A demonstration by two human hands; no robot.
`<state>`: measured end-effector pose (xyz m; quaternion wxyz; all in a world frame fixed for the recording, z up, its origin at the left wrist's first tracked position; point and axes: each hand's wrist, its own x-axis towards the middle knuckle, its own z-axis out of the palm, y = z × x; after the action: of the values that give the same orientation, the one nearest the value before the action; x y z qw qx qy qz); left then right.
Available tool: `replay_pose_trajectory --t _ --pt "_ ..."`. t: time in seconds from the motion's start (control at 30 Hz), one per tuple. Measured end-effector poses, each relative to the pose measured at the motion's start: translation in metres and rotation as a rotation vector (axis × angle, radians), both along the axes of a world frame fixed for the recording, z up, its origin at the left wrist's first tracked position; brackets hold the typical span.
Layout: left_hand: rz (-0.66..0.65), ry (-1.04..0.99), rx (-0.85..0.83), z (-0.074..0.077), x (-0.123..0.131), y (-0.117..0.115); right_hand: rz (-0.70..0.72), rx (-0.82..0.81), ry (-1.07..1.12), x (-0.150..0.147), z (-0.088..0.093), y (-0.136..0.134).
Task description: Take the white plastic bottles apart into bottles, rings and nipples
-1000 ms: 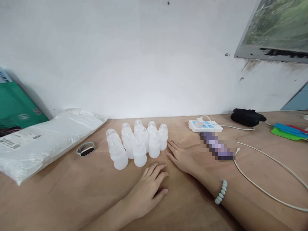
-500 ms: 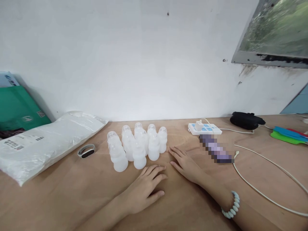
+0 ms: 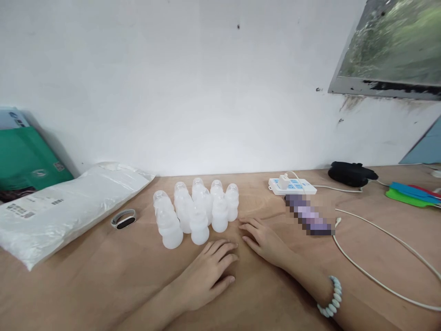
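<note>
Far to the left of the left hand (image 3: 206,273) lies a white plastic bag (image 3: 65,207), and nearer to it a wristband (image 3: 123,219). The small white bottles (image 3: 193,211) stand together just beyond the fingertips of both hands. The left hand lies flat on the table (image 3: 103,285), fingers loosely spread, holding nothing. The right hand (image 3: 267,239), also flat and empty, has drawn back a little from the nearest bottle, so no bottle is touched now. A power strip (image 3: 292,185) lies beyond it, to the right.

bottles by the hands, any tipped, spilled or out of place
Nothing stands out. The white bottles stand upright in one tight cluster, caps on, none tipped and nothing spilled around them. The left hand and right hand lie flat and empty on the table near them.
</note>
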<state>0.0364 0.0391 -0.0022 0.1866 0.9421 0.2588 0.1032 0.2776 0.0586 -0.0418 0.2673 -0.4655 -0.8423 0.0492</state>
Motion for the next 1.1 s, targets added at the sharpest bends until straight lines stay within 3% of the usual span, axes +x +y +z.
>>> replay_pose_trajectory --t 0.53,0.63,0.7,0.8,0.87,1.0,1.1 --pt "-0.007 -0.045 0.046 -0.002 0.001 -0.001 -0.001 -0.059 -0.001 0.001 0.002 0.0" --pt "-0.021 -0.084 0.152 -0.007 -0.001 -0.002 0.002 -0.064 -0.001 0.001 0.003 0.0" --pt "-0.01 -0.201 0.329 -0.011 -0.003 -0.003 0.003 -0.065 -0.001 0.0 0.004 0.0" --pt "0.137 -0.518 0.672 -0.016 -0.007 -0.003 0.0 -0.067 -0.004 0.0 0.004 -0.001" --pt "0.287 -0.684 0.792 -0.016 -0.009 0.0 -0.004 -0.072 -0.008 0.0 0.005 -0.001" --pt "0.524 -0.692 0.737 -0.012 -0.011 0.011 0.0 -0.086 -0.02 0.0 0.007 -0.001" --pt "0.6 -0.665 0.624 -0.009 -0.014 0.019 -0.006 -0.093 -0.023 0.0 0.007 -0.001"
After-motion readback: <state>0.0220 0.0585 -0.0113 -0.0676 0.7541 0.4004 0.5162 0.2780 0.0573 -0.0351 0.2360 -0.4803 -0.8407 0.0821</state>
